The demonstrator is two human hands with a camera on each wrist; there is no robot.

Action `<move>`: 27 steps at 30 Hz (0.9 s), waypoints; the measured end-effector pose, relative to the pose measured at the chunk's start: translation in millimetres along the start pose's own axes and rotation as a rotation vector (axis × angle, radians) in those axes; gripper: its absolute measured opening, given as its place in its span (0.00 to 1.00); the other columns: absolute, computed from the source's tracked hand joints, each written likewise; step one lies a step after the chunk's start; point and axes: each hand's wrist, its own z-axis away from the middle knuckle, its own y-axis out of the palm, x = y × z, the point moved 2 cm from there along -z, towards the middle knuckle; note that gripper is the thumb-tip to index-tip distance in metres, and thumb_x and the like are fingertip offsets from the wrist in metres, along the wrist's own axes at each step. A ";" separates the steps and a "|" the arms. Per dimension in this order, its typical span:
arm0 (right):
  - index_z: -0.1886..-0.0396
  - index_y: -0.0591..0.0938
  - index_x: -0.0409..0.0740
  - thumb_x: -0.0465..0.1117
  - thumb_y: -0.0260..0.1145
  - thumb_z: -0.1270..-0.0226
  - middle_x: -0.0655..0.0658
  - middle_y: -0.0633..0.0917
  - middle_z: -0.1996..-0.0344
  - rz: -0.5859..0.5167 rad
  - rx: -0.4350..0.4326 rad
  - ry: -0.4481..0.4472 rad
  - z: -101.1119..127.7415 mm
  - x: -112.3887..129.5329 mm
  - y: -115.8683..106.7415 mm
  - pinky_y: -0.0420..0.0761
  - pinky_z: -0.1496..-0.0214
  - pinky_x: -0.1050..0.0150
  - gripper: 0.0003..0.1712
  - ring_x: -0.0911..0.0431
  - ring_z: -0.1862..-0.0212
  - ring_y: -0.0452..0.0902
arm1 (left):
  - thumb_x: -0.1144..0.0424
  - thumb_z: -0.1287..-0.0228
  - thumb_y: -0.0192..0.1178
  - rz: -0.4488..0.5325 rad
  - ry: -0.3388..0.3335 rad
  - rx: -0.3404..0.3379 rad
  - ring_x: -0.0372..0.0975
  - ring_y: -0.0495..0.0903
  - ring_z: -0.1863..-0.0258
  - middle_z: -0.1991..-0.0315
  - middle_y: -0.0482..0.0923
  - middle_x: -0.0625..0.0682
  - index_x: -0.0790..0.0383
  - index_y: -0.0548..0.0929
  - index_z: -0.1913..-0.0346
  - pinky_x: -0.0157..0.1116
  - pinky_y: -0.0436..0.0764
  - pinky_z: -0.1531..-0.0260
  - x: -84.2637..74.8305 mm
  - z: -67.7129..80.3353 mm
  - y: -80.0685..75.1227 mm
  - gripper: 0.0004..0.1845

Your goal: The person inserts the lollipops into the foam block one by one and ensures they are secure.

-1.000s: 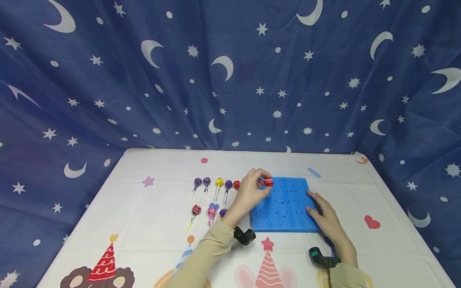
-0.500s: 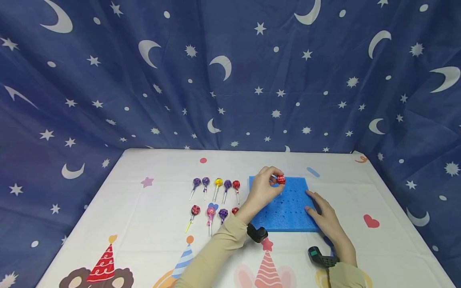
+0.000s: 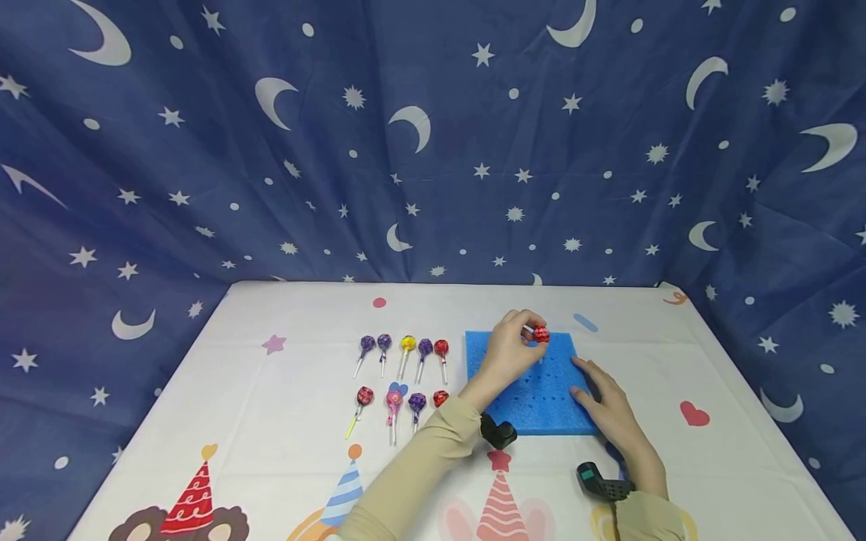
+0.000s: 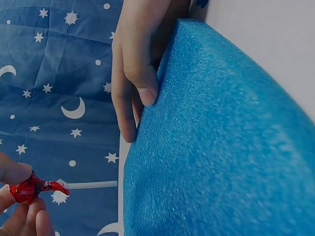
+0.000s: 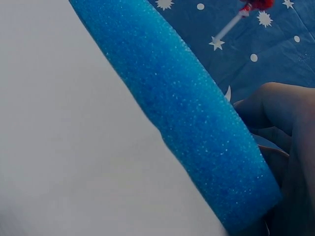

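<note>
The left hand's (image 3: 509, 350) fingers (image 4: 42, 222) pinched a red lollipop (image 3: 542, 334) by its round top. The lollipop was up over the blue block (image 3: 544, 418), near the block's 12 o'clock edge. Its white stick (image 4: 93, 185) pointed toward the block, and the left wrist view showed a little gap between them. The right hand (image 3: 614, 412) had loose fingers that rested against the block's 3 o'clock side. The other lollipops (image 3: 408, 343) lay in two rows on the white surface (image 3: 298, 406), at 9 o'clock from the block.
</note>
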 end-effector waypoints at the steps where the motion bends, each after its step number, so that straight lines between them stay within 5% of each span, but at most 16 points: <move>1: 0.26 0.59 0.50 0.48 0.56 0.29 0.30 0.52 0.26 -0.001 0.000 0.001 0.0 -0.1 -0.2 0.46 0.34 0.24 0.34 0.29 0.26 0.43 | 0.66 0.43 0.67 -0.003 -0.002 0.005 0.39 0.80 0.64 0.56 0.79 0.52 0.57 0.81 0.53 0.21 0.75 0.67 -0.7 -1.5 1.5 0.14; 27: 0.27 0.60 0.48 0.47 0.56 0.30 0.29 0.54 0.26 0.000 -0.012 -0.012 -1.7 -2.8 -0.1 0.46 0.34 0.25 0.34 0.29 0.27 0.45 | 0.66 0.43 0.67 -0.025 -0.051 0.075 0.35 0.78 0.63 0.56 0.78 0.50 0.55 0.81 0.54 0.22 0.75 0.67 1.0 -19.4 30.2 0.14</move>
